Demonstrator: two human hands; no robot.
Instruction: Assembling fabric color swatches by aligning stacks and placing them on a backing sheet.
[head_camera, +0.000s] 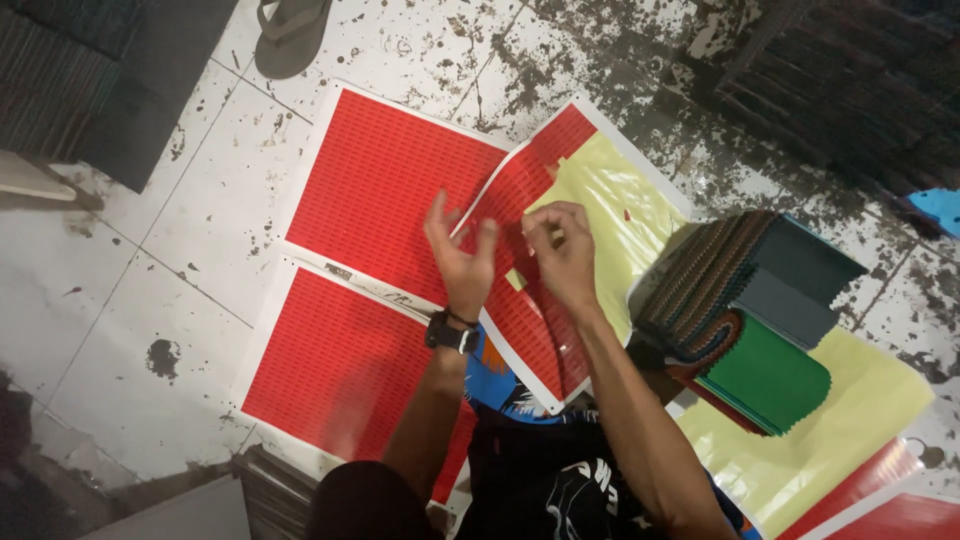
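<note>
Head view, looking down on a red sticker sheet (525, 300) with a white margin, tilted across the lap and partly peeled to bare yellow backing (600, 200); thin, light and floppy by the look of it, likely to curl or crease if lifted by one corner, glossy face probably slick, small labels probably tacky once freed and apt to fold on themselves; best taken at the white border or at a label's lifted edge, with fingertips only. Right hand (562, 255) over the boundary between red labels and yellow backing, thumb and forefinger pinched close together, apparently on a small label, though too small to tell for sure; left hand (460, 250) just beside it, raised above the sheet, fingers spread loosely and holding nothing visible, dark watch (452, 335) on the wrist. Further out: two more full red sheets (385, 195) flat on the stained white tile floor (130, 320), one above the other; to the right a fanned stack of fabric swatch books (745, 300) in green, grey and mixed colours, resting on another large yellow sheet (850, 420); grey sandal (290, 35) at the top edge.
</note>
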